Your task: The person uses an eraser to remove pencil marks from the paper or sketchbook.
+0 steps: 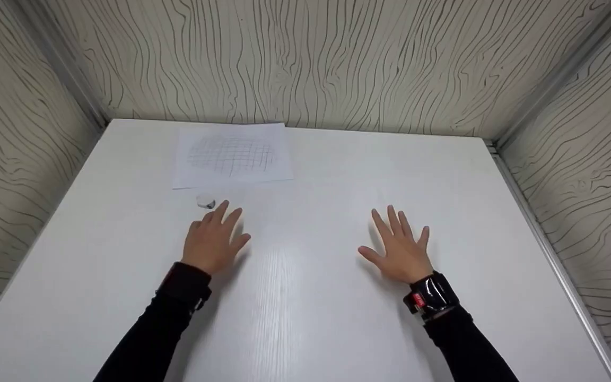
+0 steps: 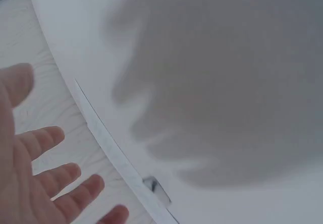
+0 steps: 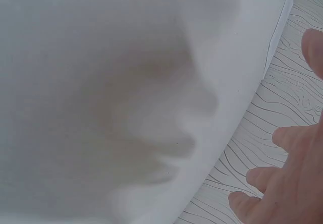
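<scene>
My left hand (image 1: 211,245) is over the left half of the white table, palm down with fingers spread, holding nothing. Just past its fingertips lies a small white block with a dark grey end (image 1: 206,201), which looks like an eraser; the left wrist view shows this block (image 2: 157,189) beside the paper's edge. Behind it, a white sheet of paper (image 1: 284,159) bears a hand-drawn grid of grey lines. On the right side, my right hand (image 1: 402,257) is also spread and holds nothing. Both hands cast shadows on the tabletop.
The white table (image 1: 316,318) runs back to a wall (image 1: 305,63) with a wood-grain line pattern. Similar panels stand at left and right, with metal posts (image 1: 560,79) at the corners. A metal rail (image 1: 555,260) follows the table's right edge.
</scene>
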`<state>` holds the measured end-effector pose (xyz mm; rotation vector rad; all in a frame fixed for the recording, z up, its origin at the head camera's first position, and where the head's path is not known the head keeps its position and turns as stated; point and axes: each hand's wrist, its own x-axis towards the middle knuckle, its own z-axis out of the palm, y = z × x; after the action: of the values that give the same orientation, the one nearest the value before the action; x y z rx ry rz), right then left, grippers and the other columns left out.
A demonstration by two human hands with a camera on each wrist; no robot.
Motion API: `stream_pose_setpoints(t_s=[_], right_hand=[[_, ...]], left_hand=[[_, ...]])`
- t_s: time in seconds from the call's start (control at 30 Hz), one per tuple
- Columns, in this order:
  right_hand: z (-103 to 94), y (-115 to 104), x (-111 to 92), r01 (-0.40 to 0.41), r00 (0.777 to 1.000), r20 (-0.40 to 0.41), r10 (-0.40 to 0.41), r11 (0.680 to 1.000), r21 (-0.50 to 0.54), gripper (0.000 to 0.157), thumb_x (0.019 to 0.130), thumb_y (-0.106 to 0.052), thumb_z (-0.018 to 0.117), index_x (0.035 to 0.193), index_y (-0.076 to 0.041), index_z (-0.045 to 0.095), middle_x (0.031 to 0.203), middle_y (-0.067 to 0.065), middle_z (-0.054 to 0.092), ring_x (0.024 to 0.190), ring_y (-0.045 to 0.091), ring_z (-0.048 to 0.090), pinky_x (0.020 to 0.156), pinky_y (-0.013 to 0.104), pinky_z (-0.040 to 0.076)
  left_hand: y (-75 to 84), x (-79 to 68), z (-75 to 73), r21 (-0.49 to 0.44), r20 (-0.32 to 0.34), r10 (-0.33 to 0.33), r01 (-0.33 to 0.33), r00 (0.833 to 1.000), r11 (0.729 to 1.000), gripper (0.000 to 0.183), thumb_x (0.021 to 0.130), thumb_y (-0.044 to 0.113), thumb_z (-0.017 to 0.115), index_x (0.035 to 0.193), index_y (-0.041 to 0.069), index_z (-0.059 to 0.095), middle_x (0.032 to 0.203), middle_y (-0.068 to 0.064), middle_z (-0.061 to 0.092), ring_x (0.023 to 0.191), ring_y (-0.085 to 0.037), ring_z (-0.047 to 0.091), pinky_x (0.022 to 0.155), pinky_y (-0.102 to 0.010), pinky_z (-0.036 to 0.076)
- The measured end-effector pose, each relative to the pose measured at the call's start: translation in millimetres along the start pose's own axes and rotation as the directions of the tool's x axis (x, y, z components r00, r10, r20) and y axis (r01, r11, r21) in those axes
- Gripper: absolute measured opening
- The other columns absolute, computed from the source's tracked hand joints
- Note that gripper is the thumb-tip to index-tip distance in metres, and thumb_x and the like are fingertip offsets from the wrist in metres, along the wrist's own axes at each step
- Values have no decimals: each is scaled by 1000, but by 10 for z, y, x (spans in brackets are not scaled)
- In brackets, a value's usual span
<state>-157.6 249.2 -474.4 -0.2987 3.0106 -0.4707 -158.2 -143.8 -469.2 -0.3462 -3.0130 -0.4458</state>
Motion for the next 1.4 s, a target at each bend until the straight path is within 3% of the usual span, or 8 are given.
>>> stream_pose_setpoints(t_s=[0.2, 0.33, 0.5, 0.73, 1.07, 1.4], right_hand=[[9, -10, 65, 6, 1000, -5, -6, 1000, -16, 88, 96, -60, 59, 164, -17, 23, 169, 20, 12, 155, 44, 10, 110, 83, -2], [35, -24, 113, 4, 1000, 6, -4, 1000, -17, 88, 96, -59, 60, 164, -17, 23, 169, 20, 12, 156, 44, 10, 110, 82, -3], [69, -32, 163, 6, 1000, 22, -6, 1000, -12, 88, 96, -60, 59, 164, -17, 23, 170, 20, 11, 156, 44, 9, 110, 82, -4], [77, -41, 216, 11, 999, 39, -10, 1000, -20, 89, 96, -62, 57, 164, -17, 23, 169, 21, 11, 156, 44, 9, 111, 81, -3], [98, -56, 257, 13, 999, 49, -12, 1000, -10, 89, 96, -60, 59, 164, -17, 22, 170, 20, 10, 156, 44, 8, 111, 81, -5], [95, -50, 241, 15, 999, 49, -14, 1000, -23, 87, 97, -60, 57, 164, -16, 23, 169, 21, 11, 156, 44, 9, 111, 81, -4]], left_hand=[[-359, 182, -91, 53, -137, 9, -2, 991, 999, 43, 91, 11, 75, 131, -1, 64, 133, -24, 62, 116, -45, 61, 89, -59, 53], [-579, 305, -126, 87, -141, -25, 38, 990, 996, 41, 88, 3, 76, 127, -2, 66, 126, -24, 65, 112, -45, 63, 86, -59, 53], [-747, 415, -126, 123, -131, -52, 68, 990, 990, 38, 88, 0, 74, 126, -3, 66, 124, -25, 66, 114, -45, 62, 89, -60, 52], [-800, 532, -44, 101, -84, -28, 37, 996, 994, 39, 90, 1, 71, 129, -1, 67, 132, -20, 66, 122, -42, 60, 95, -61, 50], [-802, 605, -50, 88, -89, -34, 41, 995, 995, 17, 90, -2, 71, 106, 0, 74, 109, -21, 73, 106, -43, 66, 89, -62, 52], [-853, 710, 92, 112, -105, -84, 96, 991, 989, 10, 91, -5, 63, 95, -1, 71, 98, -20, 72, 96, -42, 67, 82, -60, 52]])
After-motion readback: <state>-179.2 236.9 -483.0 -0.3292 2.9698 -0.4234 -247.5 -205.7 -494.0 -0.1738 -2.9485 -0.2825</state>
